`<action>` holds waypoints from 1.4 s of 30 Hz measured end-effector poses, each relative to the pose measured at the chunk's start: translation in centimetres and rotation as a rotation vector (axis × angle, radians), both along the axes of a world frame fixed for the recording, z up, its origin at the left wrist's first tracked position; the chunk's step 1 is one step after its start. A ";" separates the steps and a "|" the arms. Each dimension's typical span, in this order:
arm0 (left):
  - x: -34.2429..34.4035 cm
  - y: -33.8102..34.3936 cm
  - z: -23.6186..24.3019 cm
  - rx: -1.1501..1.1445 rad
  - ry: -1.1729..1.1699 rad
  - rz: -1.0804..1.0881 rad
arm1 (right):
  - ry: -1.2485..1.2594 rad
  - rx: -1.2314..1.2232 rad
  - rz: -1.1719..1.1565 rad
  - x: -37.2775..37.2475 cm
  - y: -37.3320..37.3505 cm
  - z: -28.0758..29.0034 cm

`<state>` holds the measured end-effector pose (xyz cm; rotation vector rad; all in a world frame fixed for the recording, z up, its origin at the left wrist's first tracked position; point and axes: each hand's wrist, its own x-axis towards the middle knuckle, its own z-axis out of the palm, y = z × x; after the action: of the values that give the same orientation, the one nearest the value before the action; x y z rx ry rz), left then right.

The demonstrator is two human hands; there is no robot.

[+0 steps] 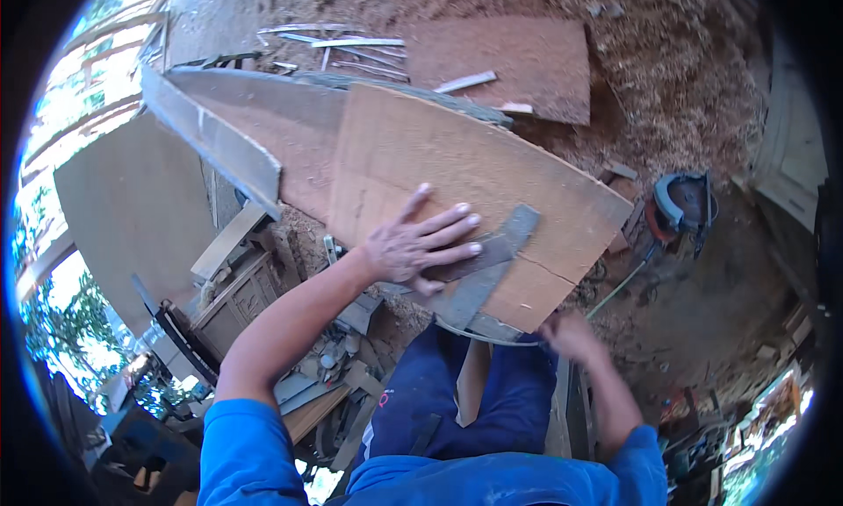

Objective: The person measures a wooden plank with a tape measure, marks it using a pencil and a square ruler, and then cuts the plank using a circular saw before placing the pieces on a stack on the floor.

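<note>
Left grip [420, 249] spread flat on tan board [439, 159].

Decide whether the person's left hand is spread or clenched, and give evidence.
Spread: the left hand has its fingers fanned out across the brown board.

No readable words here, just one little red mark!
There it is, on the left leg of the dark blue trousers [514, 396], out toward the side: a rounded red emblem [384, 400], so small and blurred that any lettering about it simply can't be made out.
</note>
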<state>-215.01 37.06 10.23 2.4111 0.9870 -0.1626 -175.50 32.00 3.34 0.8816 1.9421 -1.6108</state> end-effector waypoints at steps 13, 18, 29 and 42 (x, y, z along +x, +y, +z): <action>0.2 1.1 1.3 0.064 -0.015 0.002 | -0.239 0.191 0.596 -1.1 -12.6 2.7; -0.5 1.3 0.8 0.070 -0.054 0.015 | -0.581 0.233 0.301 6.2 -11.4 0.4; -1.8 -1.0 0.8 -0.057 -0.160 0.007 | 0.181 -1.157 -1.636 -9.2 -9.3 6.8; -0.5 -2.8 -0.8 0.116 -0.281 0.145 | 0.318 -1.296 -1.836 -11.2 -12.2 7.3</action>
<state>-215.54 34.30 9.47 2.3689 1.0577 0.2845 -186.68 19.80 10.61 1.7372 -0.7976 -3.1192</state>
